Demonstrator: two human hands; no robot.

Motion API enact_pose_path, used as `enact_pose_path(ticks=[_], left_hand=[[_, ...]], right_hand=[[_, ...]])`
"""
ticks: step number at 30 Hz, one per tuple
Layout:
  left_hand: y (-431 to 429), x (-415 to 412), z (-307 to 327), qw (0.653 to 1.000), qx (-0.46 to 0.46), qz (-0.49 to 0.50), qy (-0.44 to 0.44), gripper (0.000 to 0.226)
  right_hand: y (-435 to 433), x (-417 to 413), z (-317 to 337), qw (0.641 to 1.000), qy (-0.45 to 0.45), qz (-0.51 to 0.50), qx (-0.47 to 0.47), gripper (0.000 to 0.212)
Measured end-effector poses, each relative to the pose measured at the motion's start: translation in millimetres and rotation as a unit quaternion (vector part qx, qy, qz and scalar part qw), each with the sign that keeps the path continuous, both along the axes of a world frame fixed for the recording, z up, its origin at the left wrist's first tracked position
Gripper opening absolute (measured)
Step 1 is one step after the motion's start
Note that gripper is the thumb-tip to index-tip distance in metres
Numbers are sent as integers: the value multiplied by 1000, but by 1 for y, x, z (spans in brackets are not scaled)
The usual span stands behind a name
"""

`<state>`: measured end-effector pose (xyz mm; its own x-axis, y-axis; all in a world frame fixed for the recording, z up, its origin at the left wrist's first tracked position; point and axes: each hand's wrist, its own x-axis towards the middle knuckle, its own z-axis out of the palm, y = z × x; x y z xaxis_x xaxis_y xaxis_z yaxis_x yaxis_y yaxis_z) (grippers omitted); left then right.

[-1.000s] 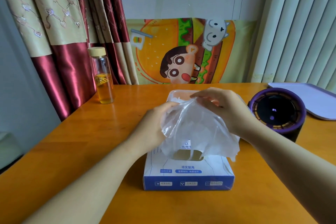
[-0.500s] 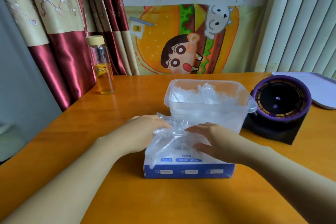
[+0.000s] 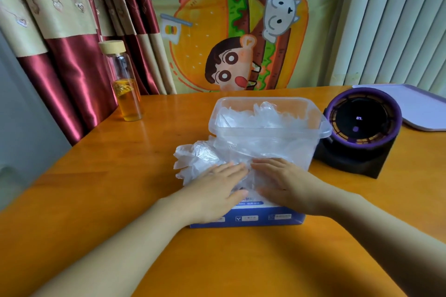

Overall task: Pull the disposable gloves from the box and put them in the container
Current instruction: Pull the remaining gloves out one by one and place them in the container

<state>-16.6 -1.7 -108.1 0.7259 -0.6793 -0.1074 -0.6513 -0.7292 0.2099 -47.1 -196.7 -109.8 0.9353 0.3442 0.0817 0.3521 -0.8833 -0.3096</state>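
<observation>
On 1 box (image 3: 253, 219) — 2 hands (image 3: 216, 191) (image 3: 288, 184), L+R.

Container (image 3: 265, 137) directly behind box (image 3: 248, 220)

The orange wooden table (image 3: 96, 176) carries a blue box (image 3: 248, 218) under the left hand (image 3: 217, 190) and right hand (image 3: 284, 185). A clear tub (image 3: 265, 137) stands just beyond them, a bottle (image 3: 125, 94) well past the left hand, and a purple-rimmed gadget (image 3: 359, 132) and a pale tray (image 3: 420, 106) lie beyond the right.
</observation>
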Motion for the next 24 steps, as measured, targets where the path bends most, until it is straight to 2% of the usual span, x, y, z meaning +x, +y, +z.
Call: enact_pose_path(ticks=[3,6,8,13,18,21,24], left_hand=[[-2,-1,-4,999,-50,13,0,57],[0,-2,-3,992,-115,42,22,53],[1,-3,-3,989,-135,55,28,48],[1,-5,-2,984,-161,73,25,43],[0,-5,2,981,-176,77,36,45],[2,-6,9,970,-226,62,69,40],[6,-5,22,957,-282,63,35,37]], right_hand=[[-7,-4,2,997,-24,-43,66,51],[-15,-5,4,989,-79,-78,96,20],[-15,-5,5,983,-93,-98,122,11],[-11,-7,17,976,-98,-90,170,19],[-7,-10,35,972,-108,-95,187,19],[-5,-9,45,967,-118,-111,197,21],[-5,-6,57,964,-134,-110,203,22]])
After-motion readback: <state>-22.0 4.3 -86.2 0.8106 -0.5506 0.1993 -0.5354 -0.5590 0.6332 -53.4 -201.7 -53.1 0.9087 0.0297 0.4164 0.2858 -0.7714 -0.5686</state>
